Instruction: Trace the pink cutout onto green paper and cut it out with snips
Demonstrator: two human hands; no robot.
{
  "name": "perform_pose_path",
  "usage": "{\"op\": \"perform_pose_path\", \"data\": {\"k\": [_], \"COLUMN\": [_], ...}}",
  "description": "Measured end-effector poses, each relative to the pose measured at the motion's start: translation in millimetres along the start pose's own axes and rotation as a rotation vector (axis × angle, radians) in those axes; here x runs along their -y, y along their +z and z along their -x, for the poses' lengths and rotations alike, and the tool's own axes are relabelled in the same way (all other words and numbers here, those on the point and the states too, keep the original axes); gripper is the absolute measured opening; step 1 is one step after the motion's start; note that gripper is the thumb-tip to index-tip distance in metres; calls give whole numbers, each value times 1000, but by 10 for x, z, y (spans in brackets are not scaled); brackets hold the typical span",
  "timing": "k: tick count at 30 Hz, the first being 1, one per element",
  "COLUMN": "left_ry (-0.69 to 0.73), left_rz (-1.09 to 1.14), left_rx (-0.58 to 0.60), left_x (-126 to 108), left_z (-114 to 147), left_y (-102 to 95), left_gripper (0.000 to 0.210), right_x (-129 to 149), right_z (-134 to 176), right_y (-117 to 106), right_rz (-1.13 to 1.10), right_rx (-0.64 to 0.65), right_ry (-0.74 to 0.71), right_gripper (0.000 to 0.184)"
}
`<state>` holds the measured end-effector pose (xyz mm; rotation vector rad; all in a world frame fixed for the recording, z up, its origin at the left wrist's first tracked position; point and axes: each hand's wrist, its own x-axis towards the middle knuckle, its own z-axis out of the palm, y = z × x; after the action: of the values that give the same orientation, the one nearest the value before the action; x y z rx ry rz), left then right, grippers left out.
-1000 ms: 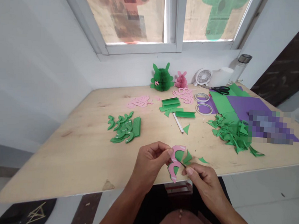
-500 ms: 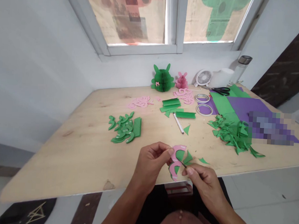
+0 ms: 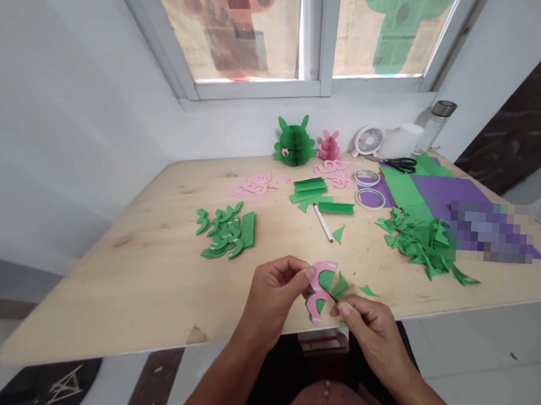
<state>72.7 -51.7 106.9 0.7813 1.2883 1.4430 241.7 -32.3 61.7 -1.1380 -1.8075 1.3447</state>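
My left hand (image 3: 280,285) pinches a pink curved paper cutout (image 3: 317,276) between thumb and fingers, near the table's front edge. Layered under the pink piece is green paper (image 3: 326,280), which shows inside its curves. My right hand (image 3: 369,331) is closed round a slim, dark pointed tool (image 3: 334,297). The tip of this tool meets the paper at the middle of the pink shape; its handle is hidden in my fingers, so its kind is unclear. A folded green scrap (image 3: 340,285) lies just right of the cutout, with a smaller sliver (image 3: 368,291) beyond it.
Green curved pieces (image 3: 225,233) are stacked at left, pink ones (image 3: 254,184) behind. A white pen (image 3: 323,223) lies mid-table. Green scraps (image 3: 426,242), tape rolls (image 3: 370,199), black scissors (image 3: 399,164) and purple sheets (image 3: 449,192) occupy the right. Paper figures (image 3: 294,144) and a fan (image 3: 368,140) stand at the back.
Almost nothing differs. My right hand and the tool have shifted very slightly to the right, while my left hand keeps its pinch on the paper.
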Motion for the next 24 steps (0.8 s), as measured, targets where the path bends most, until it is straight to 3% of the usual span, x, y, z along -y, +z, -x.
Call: {"op": "perform_pose_path", "data": {"k": [24], "left_ry": [7], "left_rz": [52], "left_rx": [-31], "left_x": [-8], "left_z": [-18], "left_y": [55], "left_gripper": [13], "right_x": [33], "right_z": [-3], "right_y": [-22], "right_rz": [-30], "right_rx": [-22], "right_ry": [-13], "right_gripper": [40]}}
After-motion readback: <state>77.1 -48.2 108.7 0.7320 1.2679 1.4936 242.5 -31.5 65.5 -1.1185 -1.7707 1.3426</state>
